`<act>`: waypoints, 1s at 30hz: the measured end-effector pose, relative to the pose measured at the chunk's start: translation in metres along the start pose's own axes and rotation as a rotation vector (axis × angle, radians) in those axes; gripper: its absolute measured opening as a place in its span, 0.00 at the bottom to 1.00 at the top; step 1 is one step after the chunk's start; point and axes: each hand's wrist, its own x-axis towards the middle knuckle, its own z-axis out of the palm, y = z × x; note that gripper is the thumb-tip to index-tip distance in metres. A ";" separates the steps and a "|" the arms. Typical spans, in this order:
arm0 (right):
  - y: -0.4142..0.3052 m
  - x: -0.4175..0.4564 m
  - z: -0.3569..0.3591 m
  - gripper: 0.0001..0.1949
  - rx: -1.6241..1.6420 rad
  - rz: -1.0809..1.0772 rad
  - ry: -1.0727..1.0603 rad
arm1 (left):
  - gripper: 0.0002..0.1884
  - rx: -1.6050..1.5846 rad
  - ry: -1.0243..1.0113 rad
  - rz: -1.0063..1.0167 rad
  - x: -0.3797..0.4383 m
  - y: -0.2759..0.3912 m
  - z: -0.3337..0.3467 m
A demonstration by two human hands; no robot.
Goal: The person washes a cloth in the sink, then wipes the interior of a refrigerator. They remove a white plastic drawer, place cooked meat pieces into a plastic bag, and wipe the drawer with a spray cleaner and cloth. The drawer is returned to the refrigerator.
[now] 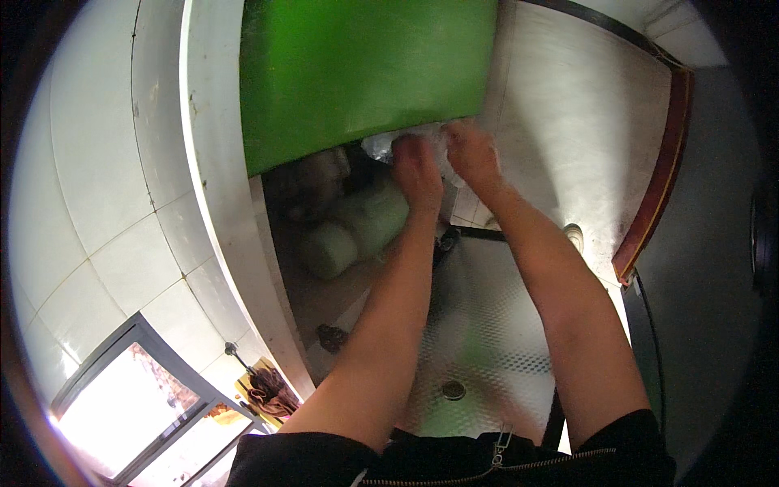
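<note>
Both my arms reach forward to the lower edge of a bright green panel (371, 67). My left hand (419, 161) is at a crumpled clear plastic bag or film (378, 146) under that edge; its fingers are blurred and shaded. Beside it on the right, my right hand (471, 152) has curled fingers at the panel's right corner, close to more of the clear plastic. Whether either hand grips the plastic is not plain. Below the panel, in a dark recess, lies a pale green rounded container (331, 249), blurred, with other dim things behind it.
Below my arms is a textured metal sink or tray (487, 304) with a round drain (453, 389). A white-edged wall panel (222, 182) runs along the left, beyond it wall tiles (115, 262) and a window (134, 408). A dark red edging (663, 164) curves at the right.
</note>
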 end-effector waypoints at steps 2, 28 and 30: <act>-0.015 0.011 -0.020 0.10 0.074 0.091 -0.026 | 0.13 0.166 -0.023 -0.152 -0.028 -0.011 -0.002; 0.098 -0.314 -0.246 0.06 -0.114 0.761 0.424 | 0.23 0.913 -0.662 0.037 0.051 -0.109 -0.005; 0.113 -0.401 -0.230 0.09 -0.053 1.001 0.144 | 0.24 1.003 -0.620 0.059 0.033 -0.067 -0.002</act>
